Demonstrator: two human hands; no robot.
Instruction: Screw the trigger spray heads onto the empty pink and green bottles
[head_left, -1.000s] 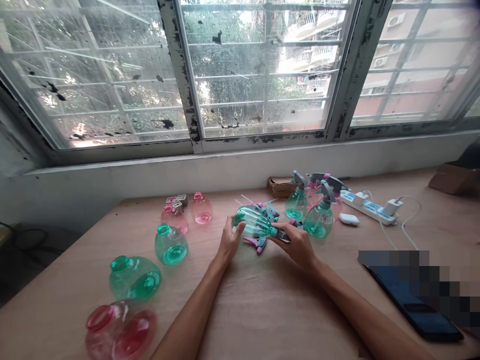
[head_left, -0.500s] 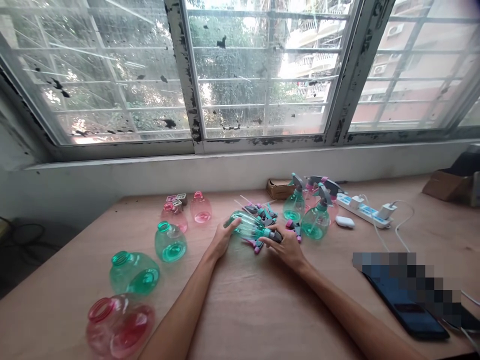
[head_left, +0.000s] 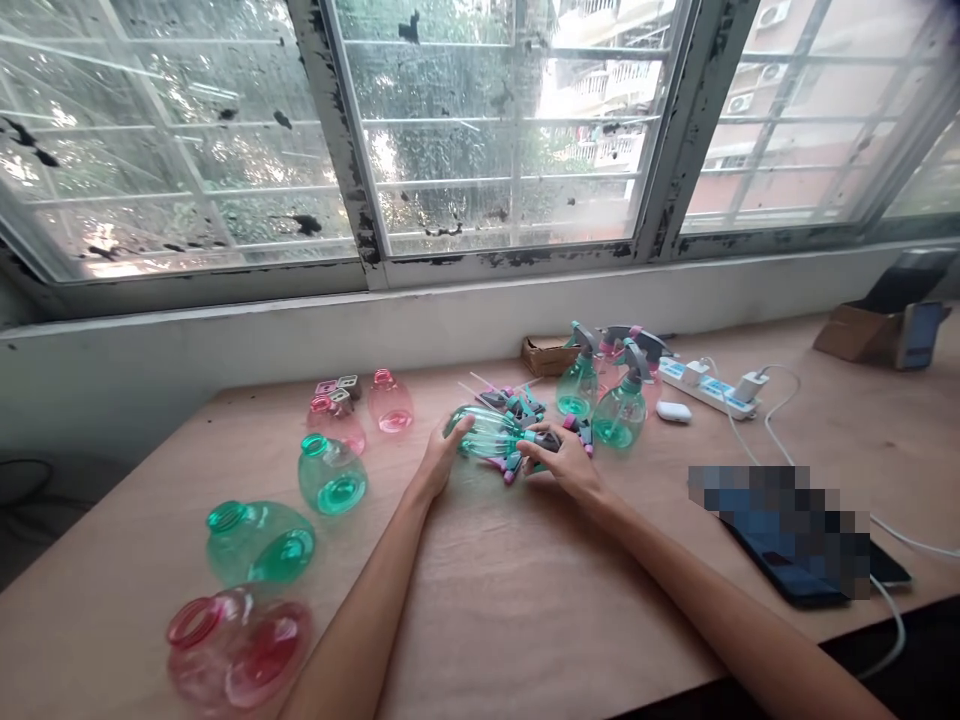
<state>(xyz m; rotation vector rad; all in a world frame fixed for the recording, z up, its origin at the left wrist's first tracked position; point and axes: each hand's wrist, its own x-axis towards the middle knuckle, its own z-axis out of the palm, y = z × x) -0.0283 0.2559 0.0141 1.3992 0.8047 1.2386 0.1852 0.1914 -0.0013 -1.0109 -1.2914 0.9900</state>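
A clear green spray bottle (head_left: 486, 432) lies sideways between my hands, its neck pointing right. My left hand (head_left: 444, 445) is closed around the bottle's base. On the neck end, my right hand (head_left: 564, 456) grips the grey and teal spray head (head_left: 541, 439); part of it is hidden by the fingers. Beneath and behind the bottle is a pile of loose spray heads (head_left: 517, 403) in grey, teal and pink, some with thin tubes. Just right of my right hand stand spray bottles with heads on, among them a green one (head_left: 619, 412).
Open-necked bottles line the left side, including a pink one (head_left: 238, 645) and a green one (head_left: 261, 543). Small square caps (head_left: 341, 388) sit behind them. A cardboard box (head_left: 551, 356), a power strip (head_left: 709, 387), a white earbud case (head_left: 673, 412) and a dark phone (head_left: 787, 560) are also on the table (head_left: 480, 620).
The camera view has shifted, so the scene sits slightly higher and further left. Both hands keep hold of the green bottle and its spray head.
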